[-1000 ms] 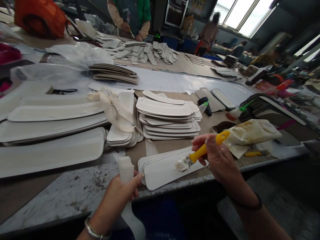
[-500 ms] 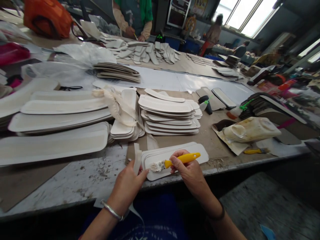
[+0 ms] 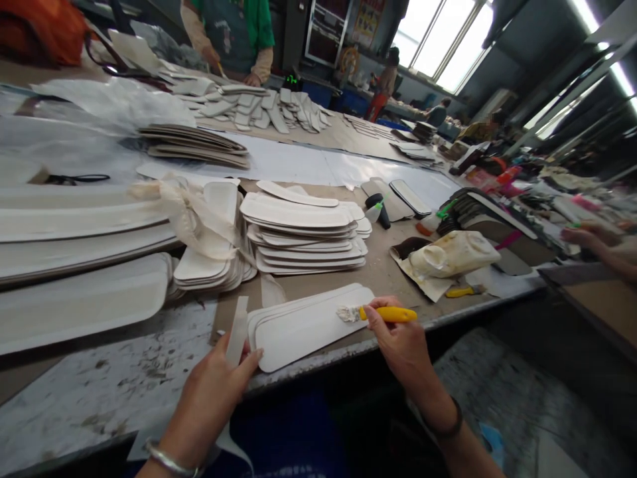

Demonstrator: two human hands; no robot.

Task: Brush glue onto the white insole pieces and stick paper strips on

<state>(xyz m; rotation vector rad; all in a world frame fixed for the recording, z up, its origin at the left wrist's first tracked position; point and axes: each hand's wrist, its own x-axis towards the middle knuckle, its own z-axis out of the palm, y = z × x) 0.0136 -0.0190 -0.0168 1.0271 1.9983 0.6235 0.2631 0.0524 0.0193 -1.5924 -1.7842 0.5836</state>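
Observation:
My right hand (image 3: 398, 335) is closed around the yellow handle of a brush (image 3: 393, 314). The brush's bristles, caked with a whitish paste, lie on the right part of the top white panel (image 3: 298, 335). That panel is long with rounded corners and rests on a few similar ones, fanned out near the table's front edge. My left hand (image 3: 219, 372) holds a pale strip (image 3: 237, 332) upright between its fingers. Its thumb touches the left end of the panels. A length of the strip hangs down below the hand.
Behind the panels stand stacks of white panels (image 3: 303, 232), with longer ones (image 3: 79, 299) at left. A stained pale container (image 3: 442, 255) and a second brush (image 3: 462, 291) lie at right. A co-worker (image 3: 233, 40) works across the table; another person's hand (image 3: 590, 239) shows at far right.
The brush has moved right along the panel, away from its left end. My left hand still holds the strip. The view has turned right, and another person's hand has appeared.

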